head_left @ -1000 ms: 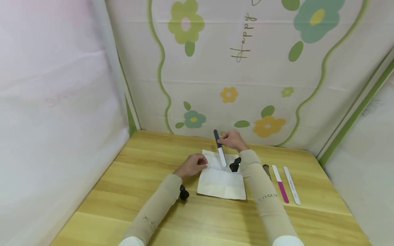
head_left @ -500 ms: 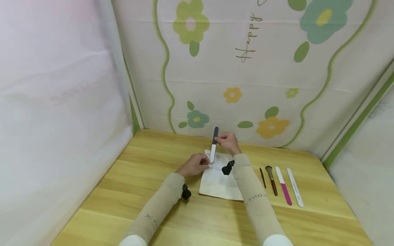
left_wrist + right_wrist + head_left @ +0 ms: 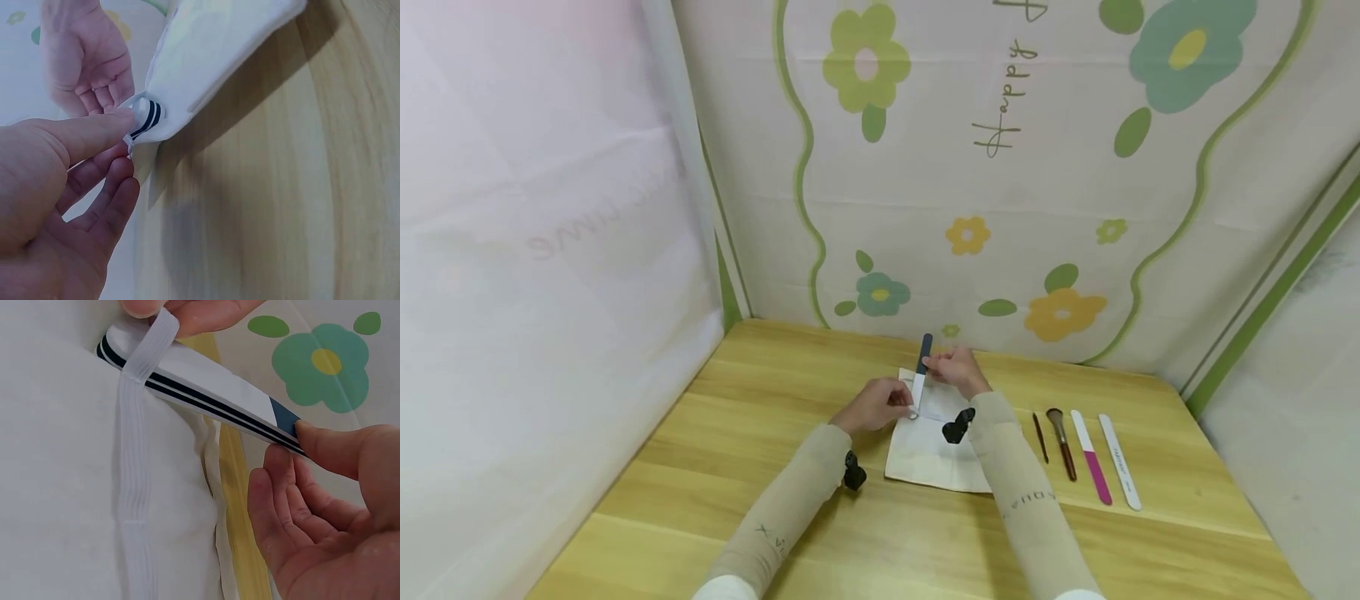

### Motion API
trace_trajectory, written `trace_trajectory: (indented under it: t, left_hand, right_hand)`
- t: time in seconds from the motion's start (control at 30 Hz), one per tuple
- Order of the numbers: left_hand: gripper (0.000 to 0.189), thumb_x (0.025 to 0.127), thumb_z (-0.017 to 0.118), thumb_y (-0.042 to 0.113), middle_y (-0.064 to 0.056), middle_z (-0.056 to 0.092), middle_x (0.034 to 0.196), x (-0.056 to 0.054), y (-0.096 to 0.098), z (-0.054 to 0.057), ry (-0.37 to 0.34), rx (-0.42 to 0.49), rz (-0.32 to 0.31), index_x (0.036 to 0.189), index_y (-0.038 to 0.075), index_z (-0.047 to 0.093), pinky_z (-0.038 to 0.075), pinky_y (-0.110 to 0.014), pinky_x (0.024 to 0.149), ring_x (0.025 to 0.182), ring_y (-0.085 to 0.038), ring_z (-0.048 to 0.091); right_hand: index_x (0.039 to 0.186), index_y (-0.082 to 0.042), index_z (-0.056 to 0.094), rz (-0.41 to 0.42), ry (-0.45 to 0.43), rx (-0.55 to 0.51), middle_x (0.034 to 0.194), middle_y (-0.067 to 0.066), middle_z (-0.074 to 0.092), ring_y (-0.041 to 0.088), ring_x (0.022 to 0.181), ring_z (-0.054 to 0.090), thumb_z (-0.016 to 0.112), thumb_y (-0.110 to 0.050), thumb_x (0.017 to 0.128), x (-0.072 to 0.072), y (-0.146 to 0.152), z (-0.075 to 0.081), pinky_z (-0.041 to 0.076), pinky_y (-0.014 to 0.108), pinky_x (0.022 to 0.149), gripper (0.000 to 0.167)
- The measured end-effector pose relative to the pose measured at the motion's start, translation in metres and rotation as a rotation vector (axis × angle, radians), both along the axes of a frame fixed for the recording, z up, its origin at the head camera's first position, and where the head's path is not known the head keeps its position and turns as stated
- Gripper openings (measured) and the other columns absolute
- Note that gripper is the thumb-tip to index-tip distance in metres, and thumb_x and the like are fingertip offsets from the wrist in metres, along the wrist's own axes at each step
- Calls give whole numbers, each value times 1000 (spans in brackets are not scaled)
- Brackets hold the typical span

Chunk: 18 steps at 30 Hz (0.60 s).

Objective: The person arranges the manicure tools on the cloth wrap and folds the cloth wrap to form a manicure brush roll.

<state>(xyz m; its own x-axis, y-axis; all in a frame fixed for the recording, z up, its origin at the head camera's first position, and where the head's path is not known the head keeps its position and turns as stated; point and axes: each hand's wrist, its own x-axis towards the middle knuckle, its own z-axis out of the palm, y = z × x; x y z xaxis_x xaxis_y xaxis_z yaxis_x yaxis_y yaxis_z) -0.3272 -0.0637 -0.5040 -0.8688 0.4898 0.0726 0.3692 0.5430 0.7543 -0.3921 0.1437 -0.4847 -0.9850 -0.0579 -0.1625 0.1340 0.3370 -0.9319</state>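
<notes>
A white cloth with a stitched elastic band [image 3: 134, 469] lies on the table; the cloth [image 3: 940, 462] shows between both arms in the head view. My left hand [image 3: 874, 405] pinches the elastic at the cloth's left side and lifts a loop of it. Between thumb and fingers, my right hand [image 3: 957, 369] holds a nail file [image 3: 212, 381] by its dark blue half. The file's white half points toward the left hand. In the right wrist view, its rounded white end passes under the raised elastic loop, and its layered edge has dark and white stripes.
Right of the cloth, a thin dark stick [image 3: 1040, 436], a makeup brush [image 3: 1063, 442], a pink-and-white nail file [image 3: 1093, 467] and a white nail file [image 3: 1120, 462] lie side by side on the wooden table [image 3: 647, 467]. A flowered curtain [image 3: 910, 167] hangs behind the table.
My right hand has moved left and then down, turning the nail file so its white end goes from above the cloth to under the elastic at the left hand. The left hand stays at the edge.
</notes>
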Motion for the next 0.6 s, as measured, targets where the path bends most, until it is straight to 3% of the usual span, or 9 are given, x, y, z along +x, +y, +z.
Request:
trace_trajectory:
  t: [0.3,0.6]
  left_hand:
    - [5,99,75,10,-2,68,94,-1,0,0,9,9,-15,101,5,73,50,-22,76,83,-10,59]
    - [4,99,74,8,-3,69,94,0,2,2,18,-20,-19,101,5,73,51,-23,78,84,-11,59]
  right_hand:
    - [113,4,78,43,-104,-21,107,13,80,19,94,75,74,-15,99,8,4,-3,62,33,92,24]
    - [107,5,78,96,-201,-44,92,10,79,17,83,76,75,-10,97,20,3,-1,64,32,86,19]
